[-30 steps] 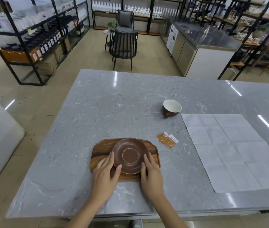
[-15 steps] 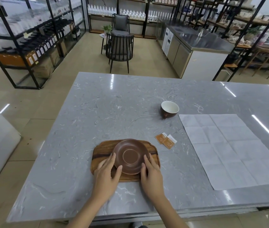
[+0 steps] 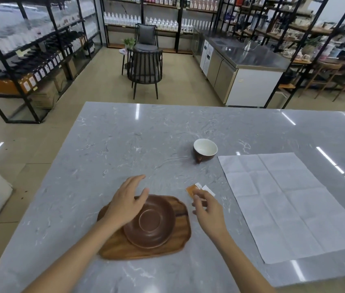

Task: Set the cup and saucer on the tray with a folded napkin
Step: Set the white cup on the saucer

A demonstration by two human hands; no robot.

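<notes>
Flanking saucer (image 3: 149, 224): sachets (image 3: 192, 189), napkin (image 3: 290, 210).

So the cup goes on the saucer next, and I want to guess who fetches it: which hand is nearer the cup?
Right. The right hand hovers beside the tray, below the cup. The left hand is over the saucer, farther left.

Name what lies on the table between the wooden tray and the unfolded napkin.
In the head view, orange sachets lie between the tray and the napkin, partly hidden by the right hand above them.
</notes>
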